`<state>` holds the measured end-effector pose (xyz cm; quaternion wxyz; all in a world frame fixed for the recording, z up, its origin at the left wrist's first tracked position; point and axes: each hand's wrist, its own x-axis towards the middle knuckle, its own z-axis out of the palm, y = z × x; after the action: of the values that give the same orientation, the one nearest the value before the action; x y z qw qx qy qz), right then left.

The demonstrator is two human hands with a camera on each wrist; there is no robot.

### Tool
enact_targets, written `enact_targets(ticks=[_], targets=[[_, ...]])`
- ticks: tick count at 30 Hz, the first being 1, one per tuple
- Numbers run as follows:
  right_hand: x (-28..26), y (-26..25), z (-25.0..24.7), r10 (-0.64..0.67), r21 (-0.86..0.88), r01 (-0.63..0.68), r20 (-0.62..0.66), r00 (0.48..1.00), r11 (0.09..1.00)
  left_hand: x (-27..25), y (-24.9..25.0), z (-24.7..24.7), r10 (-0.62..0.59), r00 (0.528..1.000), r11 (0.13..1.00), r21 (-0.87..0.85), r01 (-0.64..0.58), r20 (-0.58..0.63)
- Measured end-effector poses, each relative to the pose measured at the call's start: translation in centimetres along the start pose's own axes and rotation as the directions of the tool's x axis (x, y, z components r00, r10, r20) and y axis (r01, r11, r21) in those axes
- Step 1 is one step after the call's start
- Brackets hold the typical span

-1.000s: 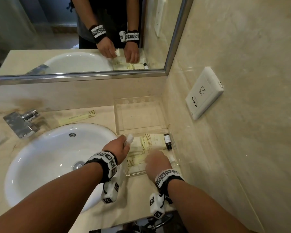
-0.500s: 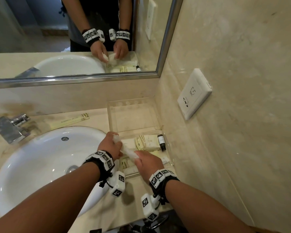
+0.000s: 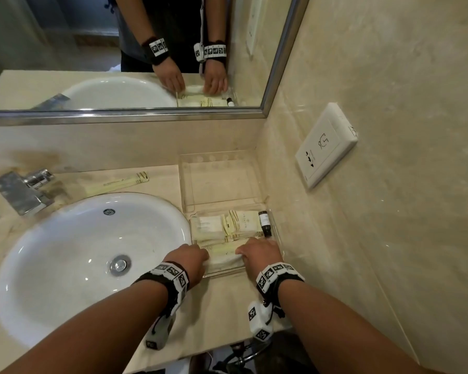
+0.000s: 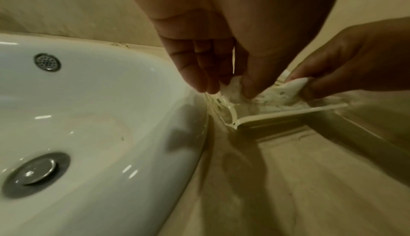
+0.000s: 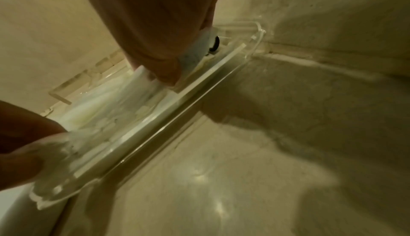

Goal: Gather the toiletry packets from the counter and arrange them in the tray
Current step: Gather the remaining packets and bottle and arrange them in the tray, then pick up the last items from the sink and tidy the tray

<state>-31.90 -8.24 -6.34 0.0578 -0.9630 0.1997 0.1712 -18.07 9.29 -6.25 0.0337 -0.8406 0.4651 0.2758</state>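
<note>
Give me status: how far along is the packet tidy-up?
Mostly done. Several packets and a small dark bottle already lie in the near part of the clear tray. In hand: the left hand and right hand each pinch an end of a white packet, setting it in at the tray's front edge. Left: one long yellow packet on the counter behind the sink.

A clear acrylic tray (image 3: 277, 240) sits in the counter's corner, cream toiletry packets (image 3: 238, 225) lying flat in its near compartment – a white packet (image 3: 224, 261) along the front wall – another packet (image 3: 116, 183) lies behind the basin.
</note>
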Motion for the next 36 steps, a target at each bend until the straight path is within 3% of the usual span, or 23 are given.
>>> enact_targets(ticks=[6,12,16,27,32,36], targets=[[-0.7,-0.1,1.0,0.106,-0.001,-0.106,-0.071,0.992,0.994,0.3,0.6,0.0,0.003,1.000,0.994,0.112,-0.003,-0.004],[-2.1,0.6,1.3,0.209,0.330,-0.197,0.000,0.978,0.923,0.6,1.7,0.6,0.022,0.999,0.995,0.096,-0.024,0.029],[-1.8,0.9,1.6,0.259,0.361,-0.237,-0.012,0.966,0.902,0.9,2.3,0.8,0.013,0.997,0.995,0.100,-0.021,0.078],[-1.3,1.3,0.9,0.237,0.310,-0.244,0.061,0.970,0.919,-0.1,2.1,0.3,0.053,0.995,0.990,0.127,-0.064,0.087],[-1.6,0.1,-0.5,0.193,0.244,-0.175,-0.055,0.980,0.954,-1.4,0.9,-0.9,0.076,0.997,0.994,0.076,-0.077,0.021],[-0.3,-2.3,-2.2,0.112,0.287,-0.076,-0.114,0.987,0.955,-2.3,-0.8,-2.6,-0.003,0.999,1.000,0.005,0.003,-0.042]])
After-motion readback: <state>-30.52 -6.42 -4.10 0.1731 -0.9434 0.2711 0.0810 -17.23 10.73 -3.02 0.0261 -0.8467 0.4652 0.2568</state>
